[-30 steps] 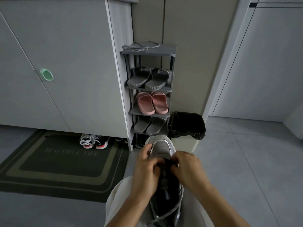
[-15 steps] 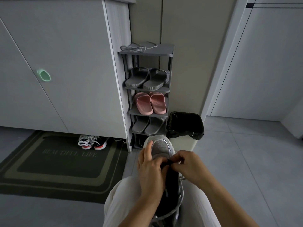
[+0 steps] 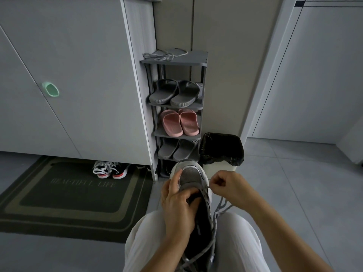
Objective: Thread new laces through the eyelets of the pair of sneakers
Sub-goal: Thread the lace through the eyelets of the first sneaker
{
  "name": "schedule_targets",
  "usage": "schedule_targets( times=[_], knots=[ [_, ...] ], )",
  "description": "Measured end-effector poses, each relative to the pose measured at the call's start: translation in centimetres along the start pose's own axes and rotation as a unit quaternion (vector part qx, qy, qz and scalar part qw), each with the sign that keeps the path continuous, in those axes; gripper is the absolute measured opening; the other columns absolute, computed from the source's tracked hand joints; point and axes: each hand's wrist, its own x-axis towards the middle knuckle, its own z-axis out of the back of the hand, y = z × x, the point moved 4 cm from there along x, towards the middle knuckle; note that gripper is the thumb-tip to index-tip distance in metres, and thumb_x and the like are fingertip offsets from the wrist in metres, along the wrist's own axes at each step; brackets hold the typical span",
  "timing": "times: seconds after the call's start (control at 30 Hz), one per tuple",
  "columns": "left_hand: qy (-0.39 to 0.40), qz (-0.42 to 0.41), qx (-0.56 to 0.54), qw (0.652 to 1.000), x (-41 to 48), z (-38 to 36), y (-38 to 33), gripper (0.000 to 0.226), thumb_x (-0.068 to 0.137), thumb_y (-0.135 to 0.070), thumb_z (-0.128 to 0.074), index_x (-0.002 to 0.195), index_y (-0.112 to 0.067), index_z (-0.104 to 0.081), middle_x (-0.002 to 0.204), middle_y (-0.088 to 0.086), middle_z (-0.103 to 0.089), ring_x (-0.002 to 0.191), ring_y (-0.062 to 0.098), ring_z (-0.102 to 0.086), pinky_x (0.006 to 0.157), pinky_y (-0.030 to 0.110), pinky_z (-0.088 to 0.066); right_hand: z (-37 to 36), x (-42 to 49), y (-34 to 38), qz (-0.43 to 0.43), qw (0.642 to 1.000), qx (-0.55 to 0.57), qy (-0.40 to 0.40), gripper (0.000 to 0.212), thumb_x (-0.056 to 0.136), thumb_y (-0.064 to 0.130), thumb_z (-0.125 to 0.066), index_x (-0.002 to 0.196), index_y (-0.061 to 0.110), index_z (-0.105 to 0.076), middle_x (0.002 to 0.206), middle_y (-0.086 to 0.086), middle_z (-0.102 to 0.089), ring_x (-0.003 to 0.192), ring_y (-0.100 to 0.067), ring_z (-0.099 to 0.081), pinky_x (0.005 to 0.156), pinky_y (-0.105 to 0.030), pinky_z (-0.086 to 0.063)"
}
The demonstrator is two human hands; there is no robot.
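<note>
A narrow grey shoe rack (image 3: 197, 58) stands against the side of a pale cabinet (image 3: 88, 55) with a green handle (image 3: 50, 89), holding dark grey slippers (image 3: 174, 93) above pink slippers (image 3: 179, 122). A bin (image 3: 222, 148) lined with a black bag sits just beside the rack. A dark doormat (image 3: 74, 193) lies before the cabinet, with black-and-red shoes (image 3: 110, 170) tucked underneath.

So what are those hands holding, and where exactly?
The left hand grips the grey mesh sneaker around its forefoot. The right hand pinches the grey lace just beside the front eyelets.
</note>
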Motion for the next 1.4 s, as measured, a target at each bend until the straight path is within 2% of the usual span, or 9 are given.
schedule_targets(
  times=[0.17, 0.37, 0.5, 0.67, 0.93, 1.07, 1.2, 1.3, 1.4],
  knots=[
    [-0.013, 0.022, -0.015, 1.0, -0.6, -0.3, 0.0, 0.026, 0.061, -0.012, -0.081, 0.082, -0.026, -0.075, 0.137, -0.007, -0.045, 0.115, 0.016, -0.035, 0.09, 0.024, -0.034, -0.8, 0.0, 0.1, 0.033, 0.999, -0.023, 0.032, 0.011, 0.081, 0.012, -0.06, 0.073, 0.02, -0.057, 0.065, 0.011, -0.055, 0.058, -0.002, -0.048, 0.055, -0.007, -0.039],
    [0.009, 0.028, -0.059, 0.998, -0.5, -0.2, -0.1, 0.019, 0.074, -0.013, -0.073, 0.089, -0.024, -0.074, 0.134, -0.026, -0.025, 0.108, -0.006, -0.017, 0.084, 0.001, -0.021, -0.7, 1.2, 1.2, 0.11, 0.985, -0.106, 0.082, 0.009, 0.083, 0.013, -0.055, 0.077, 0.019, -0.056, 0.068, 0.015, -0.049, 0.059, -0.001, -0.045, 0.056, -0.009, -0.037],
    [0.008, 0.037, -0.05, 0.998, 0.4, -0.1, -0.2, 0.014, 0.074, -0.01, -0.072, 0.081, -0.022, -0.074, 0.127, -0.026, -0.03, 0.105, 0.001, -0.024, 0.087, 0.012, -0.029, -1.1, 2.1, -0.1, 0.078, 0.986, -0.042, 0.14, 0.008, 0.085, 0.013, -0.057, 0.08, 0.019, -0.061, 0.072, 0.01, -0.056, 0.062, 0.0, -0.048, 0.061, -0.009, -0.038],
    [0.015, -0.017, 0.036, 0.999, 1.7, -0.7, -0.1, 0.018, 0.059, -0.009, -0.082, 0.069, -0.02, -0.071, 0.12, -0.005, -0.058, 0.106, 0.009, -0.035, 0.087, 0.021, -0.038, -2.0, 2.2, -1.2, 0.001, 0.981, 0.109, 0.163, 0.014, 0.086, 0.008, -0.058, 0.077, 0.018, -0.062, 0.067, 0.006, -0.055, 0.052, 0.003, -0.044, 0.054, -0.011, -0.038],
    [0.002, -0.086, 0.056, 0.995, 1.7, 0.5, 0.5, 0.022, 0.057, -0.006, -0.082, 0.067, -0.02, -0.069, 0.112, -0.003, -0.059, 0.102, 0.013, -0.037, 0.092, 0.014, -0.03, -2.0, 1.4, -0.7, 0.041, 0.986, 0.107, 0.125, 0.014, 0.08, 0.011, -0.068, 0.083, 0.022, -0.06, 0.078, 0.008, -0.06, 0.063, 0.006, -0.054, 0.066, -0.01, -0.045],
    [0.003, -0.102, 0.068, 0.992, 1.3, 1.4, 0.5, 0.023, 0.056, -0.006, -0.083, 0.067, -0.019, -0.067, 0.111, -0.002, -0.058, 0.103, 0.014, -0.038, 0.083, 0.022, -0.042, -1.9, 0.8, -0.2, 0.09, 0.992, 0.046, 0.076, 0.01, 0.081, 0.013, -0.067, 0.081, 0.021, -0.061, 0.074, 0.012, -0.058, 0.051, 0.005, -0.047, 0.053, -0.008, -0.037],
    [0.015, -0.117, 0.091, 0.989, 0.9, 1.6, 0.2, 0.026, 0.052, -0.009, -0.084, 0.068, -0.02, -0.067, 0.113, -0.004, -0.055, 0.103, 0.015, -0.04, 0.083, 0.028, -0.048, -2.3, -0.2, 0.8, 0.188, 0.981, -0.039, 0.006, 0.005, 0.08, 0.009, -0.064, 0.083, 0.013, -0.066, 0.077, 0.008, -0.054, 0.068, 0.004, -0.049, 0.062, -0.01, -0.039],
    [0.022, -0.131, 0.089, 0.987, 0.9, 1.6, -0.2, 0.021, 0.056, -0.012, -0.081, 0.069, -0.021, -0.068, 0.115, -0.01, -0.045, 0.103, 0.014, -0.04, 0.088, 0.024, -0.044, -2.4, -0.9, 1.7, 0.241, 0.96, -0.135, -0.051, 0.011, 0.078, 0.021, -0.056, 0.083, 0.017, -0.065, 0.081, 0.002, -0.057, 0.072, -0.004, -0.052, 0.061, -0.018, -0.042],
    [0.024, -0.128, 0.068, 0.989, 0.8, 1.7, 0.0, 0.015, 0.061, -0.011, -0.077, 0.072, -0.018, -0.069, 0.117, -0.012, -0.04, 0.104, 0.013, -0.038, 0.089, 0.019, -0.038, -2.7, -1.8, 2.1, 0.186, 0.973, -0.12, -0.067, 0.013, 0.086, 0.019, -0.056, 0.097, 0.014, -0.061, 0.095, -0.002, -0.058, 0.075, -0.013, -0.056, 0.066, -0.02, -0.043]
  ],
)
